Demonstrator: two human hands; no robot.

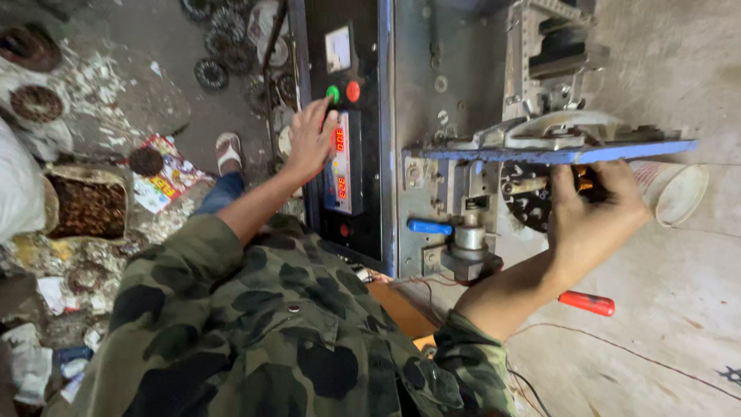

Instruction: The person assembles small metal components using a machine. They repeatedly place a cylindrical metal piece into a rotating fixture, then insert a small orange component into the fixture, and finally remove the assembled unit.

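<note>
Hands on the machine, both of them. The left hand (pixel 311 139) lies flat on the black control panel (pixel 343 116), fingers spread and holding nothing, fingertips just under the green button (pixel 333 94), with the red button (pixel 353 91) beside it. The right hand (pixel 590 212) is closed around the dark round stator (pixel 532 197) mounted under the blue arm (pixel 556 153), thumb over the copper coil.

By the look of it, this is the set-and-start stage: the part is steadied on its spindle while the controls are worked. A next move would call for a firm grip on the stator and a precise press on the panel.

A red-handled screwdriver (pixel 587 303) lies on the grey surface (pixel 679 324), a white cup (pixel 679 193) near the right hand. The floor (pixel 116 100) is littered with paper scraps and more wound cores.
</note>
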